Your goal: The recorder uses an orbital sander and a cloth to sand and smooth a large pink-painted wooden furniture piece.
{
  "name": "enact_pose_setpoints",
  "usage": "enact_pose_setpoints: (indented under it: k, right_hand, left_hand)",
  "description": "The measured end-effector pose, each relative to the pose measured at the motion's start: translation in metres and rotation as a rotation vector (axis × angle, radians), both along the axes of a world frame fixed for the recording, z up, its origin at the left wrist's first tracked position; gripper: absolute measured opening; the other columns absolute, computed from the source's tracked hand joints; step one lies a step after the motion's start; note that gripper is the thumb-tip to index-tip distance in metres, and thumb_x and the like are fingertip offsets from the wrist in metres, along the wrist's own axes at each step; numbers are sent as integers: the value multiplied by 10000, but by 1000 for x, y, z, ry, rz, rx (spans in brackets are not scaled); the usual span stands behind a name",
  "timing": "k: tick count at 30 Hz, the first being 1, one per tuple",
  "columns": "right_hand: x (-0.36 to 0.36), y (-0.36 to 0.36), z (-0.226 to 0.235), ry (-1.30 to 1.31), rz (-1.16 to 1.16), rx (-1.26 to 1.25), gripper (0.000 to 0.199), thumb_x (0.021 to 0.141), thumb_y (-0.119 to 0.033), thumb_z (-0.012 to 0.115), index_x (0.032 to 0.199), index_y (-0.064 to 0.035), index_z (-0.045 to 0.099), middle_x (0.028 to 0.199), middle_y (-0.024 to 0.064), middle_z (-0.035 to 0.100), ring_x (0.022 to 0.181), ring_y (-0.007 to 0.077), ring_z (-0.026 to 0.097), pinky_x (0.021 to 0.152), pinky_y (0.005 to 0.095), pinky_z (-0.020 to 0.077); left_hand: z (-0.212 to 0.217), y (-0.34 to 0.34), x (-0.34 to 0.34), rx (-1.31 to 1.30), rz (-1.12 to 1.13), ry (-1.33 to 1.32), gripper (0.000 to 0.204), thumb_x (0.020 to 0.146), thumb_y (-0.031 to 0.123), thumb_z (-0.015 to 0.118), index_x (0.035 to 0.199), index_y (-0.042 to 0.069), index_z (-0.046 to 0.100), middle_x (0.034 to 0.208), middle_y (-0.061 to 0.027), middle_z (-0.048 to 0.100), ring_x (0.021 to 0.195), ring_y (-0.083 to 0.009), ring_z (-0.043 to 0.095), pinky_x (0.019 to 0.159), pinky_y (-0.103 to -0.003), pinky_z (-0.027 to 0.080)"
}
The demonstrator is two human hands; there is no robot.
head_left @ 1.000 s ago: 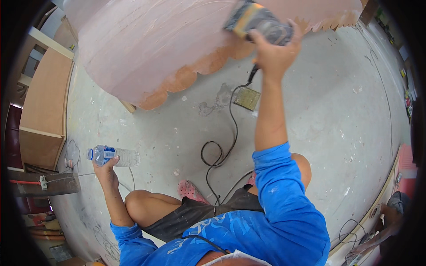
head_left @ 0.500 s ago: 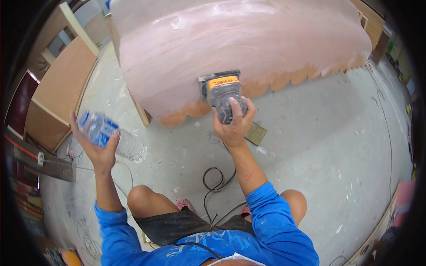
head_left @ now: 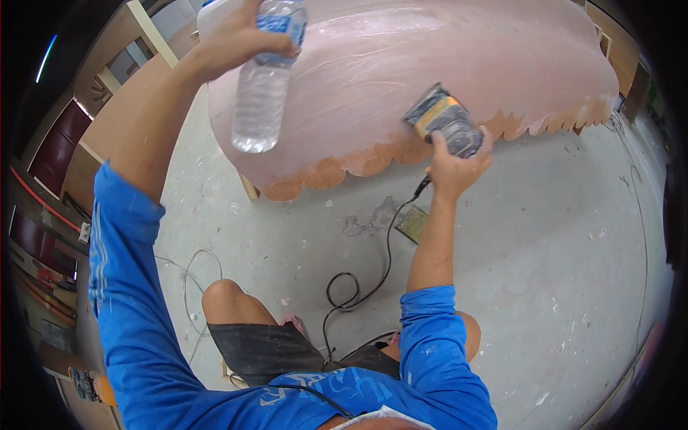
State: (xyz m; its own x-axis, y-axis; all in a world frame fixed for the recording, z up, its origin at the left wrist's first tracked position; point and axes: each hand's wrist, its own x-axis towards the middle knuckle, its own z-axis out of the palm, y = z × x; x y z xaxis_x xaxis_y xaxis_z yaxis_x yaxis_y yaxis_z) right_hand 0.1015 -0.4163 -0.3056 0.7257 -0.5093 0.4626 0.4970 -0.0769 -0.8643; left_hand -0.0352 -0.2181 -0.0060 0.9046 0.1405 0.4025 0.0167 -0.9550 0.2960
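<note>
My left hand (head_left: 244,41) is raised at the upper left, its fingers wrapped round a clear plastic water bottle (head_left: 262,97) with a blue label. The bottle hangs tilted, base downward, in front of the pink-coated panel (head_left: 358,79). In my right hand (head_left: 459,168) is a dusty black and orange electric sander (head_left: 453,127). The sander's pad is close to the panel's lower part; whether it touches the surface I cannot tell. A scalloped brown edge (head_left: 365,165) runs along the bottom of the panel. From the sander a black cord (head_left: 388,265) drops to the floor.
A greenish flat block (head_left: 413,224) lies on the grey floor (head_left: 545,251) beneath my right forearm. The black cord loops between my knees. Thin cables (head_left: 197,269) trail at the left, near wooden panels (head_left: 122,115). An orange and black tool (head_left: 93,385) sits at the lower left.
My left hand has lifted the bottle up and to the right, in front of the panel. My right hand has carried the sander right and slightly upward, now turned at an angle.
</note>
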Motion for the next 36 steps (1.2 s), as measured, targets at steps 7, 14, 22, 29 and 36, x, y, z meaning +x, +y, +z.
enact_pose_setpoints:
  k: [7, 14, 22, 29, 36]
  right_hand:
    - [-31, 24, -22, -374, 50, -292, 810, 649, -124, 843, 1368, -126, 471, 1221, 199, 444, 1120, 393, 515, 948, 480, 468]
    - [44, -41, -30, -100, -56, -104, 835, 644, -150, 874, 1373, -135, 469, 1216, 196, 464, 1133, 377, 515, 949, 463, 467]
    - [25, -23, -48, 4, 82, -5, 873, 644, -135, 885, 1393, -135, 436, 1247, 192, 428, 1153, 377, 507, 966, 470, 469]
    - [20, -19, -47, -94, 115, 30, 847, 667, -105, 862, 1394, -121, 428, 1244, 203, 412, 1160, 396, 499, 953, 490, 476]
    - [-25, 18, -28, -391, 91, -246, 753, 679, -113, 842, 1354, -145, 507, 1254, 220, 452, 1110, 410, 518, 899, 490, 477]
  left_hand:
    - [21, -14, 94, -188, -154, 125, 904, 712, 98, 733, 1506, 121, 302, 1112, -157, 551, 953, -235, 600, 808, -351, 538]
    - [29, -12, 140, -199, -211, 153, 887, 727, 90, 705, 1514, 82, 296, 1094, -141, 561, 895, -208, 614, 761, -339, 544]
    - [45, 0, 162, -241, -116, 286, 915, 730, 117, 694, 1543, 106, 274, 1049, -109, 595, 847, -191, 625, 738, -332, 544]
    - [48, 17, 184, -288, -121, 359, 927, 744, 112, 684, 1563, 143, 251, 1033, -105, 617, 830, -166, 628, 720, -318, 545]
    - [38, 11, 197, -293, -111, 345, 897, 725, 126, 699, 1534, 141, 309, 992, -78, 635, 843, -164, 629, 748, -341, 544]
